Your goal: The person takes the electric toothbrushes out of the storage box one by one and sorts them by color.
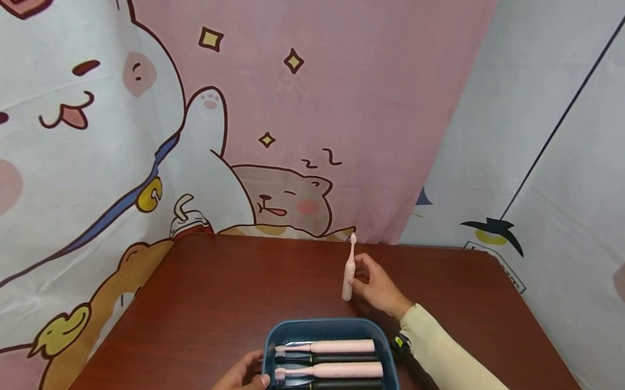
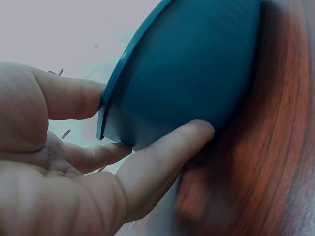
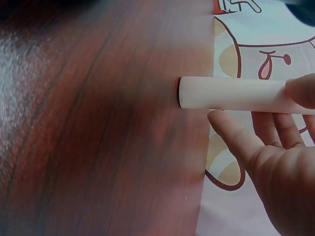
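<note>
In the head view my right hand (image 1: 378, 285) pinches a pale pink electric toothbrush (image 1: 348, 278) by its handle, upright with the brush head at the top. The right wrist view shows its dark-edged base (image 3: 197, 92) with the thumb and fingers of the right hand (image 3: 280, 157) on either side; I cannot tell whether the base touches the table. My left hand (image 1: 241, 379) grips the left side of a blue plastic basket (image 1: 328, 322). In the left wrist view the thumb meets the rim and fingers lie against the outer wall of the basket (image 2: 187, 73).
Several pink and black electric toothbrushes lie side by side in the basket, among them a pink one (image 1: 344, 369) and a black one (image 1: 348, 385). The basket stands on the brown wooden table (image 1: 235, 290) near its front. A cartoon-printed cloth (image 1: 379, 105) hangs behind the table.
</note>
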`<action>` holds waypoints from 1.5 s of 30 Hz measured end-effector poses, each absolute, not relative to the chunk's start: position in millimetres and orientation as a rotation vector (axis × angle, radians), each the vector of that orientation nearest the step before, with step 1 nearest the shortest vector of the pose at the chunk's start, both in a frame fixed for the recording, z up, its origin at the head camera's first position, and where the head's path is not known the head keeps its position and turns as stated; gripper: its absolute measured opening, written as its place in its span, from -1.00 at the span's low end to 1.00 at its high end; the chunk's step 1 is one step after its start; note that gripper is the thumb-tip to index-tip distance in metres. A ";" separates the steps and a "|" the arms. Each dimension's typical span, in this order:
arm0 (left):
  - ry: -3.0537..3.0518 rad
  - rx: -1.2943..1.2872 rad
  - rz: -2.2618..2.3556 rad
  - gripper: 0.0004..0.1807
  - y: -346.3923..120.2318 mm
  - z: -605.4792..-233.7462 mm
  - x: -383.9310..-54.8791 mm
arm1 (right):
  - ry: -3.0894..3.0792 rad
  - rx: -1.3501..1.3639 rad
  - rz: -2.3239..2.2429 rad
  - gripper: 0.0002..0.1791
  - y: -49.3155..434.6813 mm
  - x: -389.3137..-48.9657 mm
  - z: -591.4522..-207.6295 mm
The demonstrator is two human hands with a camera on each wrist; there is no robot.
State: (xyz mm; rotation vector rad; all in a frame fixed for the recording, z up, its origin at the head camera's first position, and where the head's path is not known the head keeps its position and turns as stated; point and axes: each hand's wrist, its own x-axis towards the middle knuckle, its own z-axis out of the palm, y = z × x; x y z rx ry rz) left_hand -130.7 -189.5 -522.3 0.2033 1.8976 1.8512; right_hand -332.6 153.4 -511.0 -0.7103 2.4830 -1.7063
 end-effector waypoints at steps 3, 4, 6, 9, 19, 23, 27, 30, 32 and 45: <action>1.931 0.198 1.826 -0.37 -188.3 -521.0 -132.2 | 2.507 -0.733 -1.678 -0.60 151.0 -325.7 -502.3; 1.941 0.199 1.821 -0.38 -188.0 -520.8 -132.7 | 2.513 -0.739 -1.670 -0.61 150.1 -322.7 -498.5; 1.949 0.190 1.815 -0.38 -187.4 -520.3 -133.9 | 2.523 -0.755 -1.659 -0.62 148.3 -316.9 -490.9; 1.949 0.163 1.804 -0.37 -187.3 -519.4 -135.7 | 2.535 -0.769 -1.638 -0.61 146.6 -311.0 -482.9; 1.833 0.166 1.879 -0.35 -184.5 -518.1 -136.5 | 2.615 -0.806 -1.572 -0.54 149.3 -319.1 -502.3; 1.815 0.176 1.906 -0.37 -183.8 -517.9 -136.0 | 2.628 -0.816 -1.536 -0.52 153.2 -327.6 -515.7; 1.803 0.163 1.926 -0.37 -183.6 -517.2 -134.8 | 2.648 -0.802 -1.534 -0.48 155.9 -328.5 -513.1; 1.778 0.123 1.939 -0.37 -183.0 -516.6 -134.4 | 2.720 -0.724 -1.545 -0.43 160.3 -324.6 -505.3; 1.761 0.114 1.944 -0.37 -182.1 -516.5 -134.6 | 2.790 -0.642 -1.545 -0.41 164.5 -319.0 -497.1; 1.734 0.041 1.929 -0.40 -182.2 -514.3 -137.1 | 2.632 -0.518 -1.639 -0.64 183.5 -277.2 -437.5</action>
